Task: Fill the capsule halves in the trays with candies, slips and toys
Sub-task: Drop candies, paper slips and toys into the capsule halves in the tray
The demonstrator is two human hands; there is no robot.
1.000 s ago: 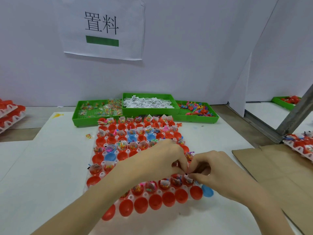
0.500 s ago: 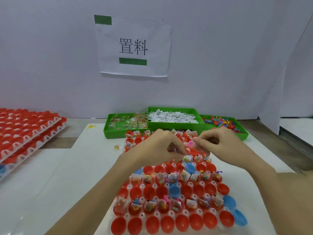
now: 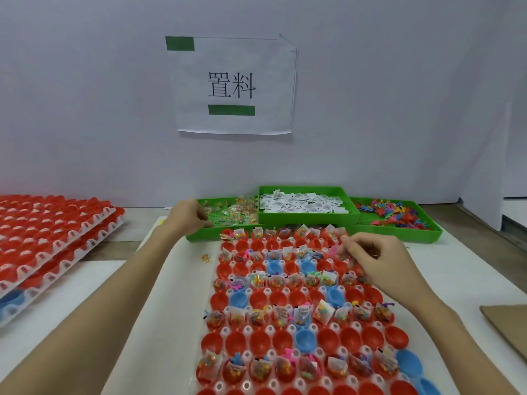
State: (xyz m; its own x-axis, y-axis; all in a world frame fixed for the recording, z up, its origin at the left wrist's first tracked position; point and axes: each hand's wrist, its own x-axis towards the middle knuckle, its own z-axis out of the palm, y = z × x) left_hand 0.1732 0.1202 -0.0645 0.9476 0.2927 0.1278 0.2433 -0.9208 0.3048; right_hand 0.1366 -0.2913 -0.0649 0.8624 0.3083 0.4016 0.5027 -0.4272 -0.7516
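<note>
A white tray (image 3: pixel 228 330) of red and blue capsule halves lies before me; alternate rows hold candy packets, slips and toys, the rows between are bare. My left hand (image 3: pixel 186 216) reaches over the near edge of the green candy bin (image 3: pixel 199 236), fingers curled at the candy packets (image 3: pixel 236 212); whether it holds one I cannot tell. My right hand (image 3: pixel 370 256) hovers over the tray's far right rows, fingers pinched together, something small possibly between them. Behind stand the green slip bin (image 3: pixel 306 216) and the green toy bin (image 3: pixel 399 233).
Stacked trays of red capsule halves (image 3: pixel 45 240) lie at the left. A loose candy packet (image 3: pixel 206 258) sits on the white sheet beside the tray. Cardboard (image 3: pixel 507 329) lies at the right edge. A paper sign (image 3: pixel 232 86) hangs on the wall behind.
My left hand has left the tray and reached out to the candy bin. My right hand has stayed over the tray's far right rows. The view has tilted up and forward.
</note>
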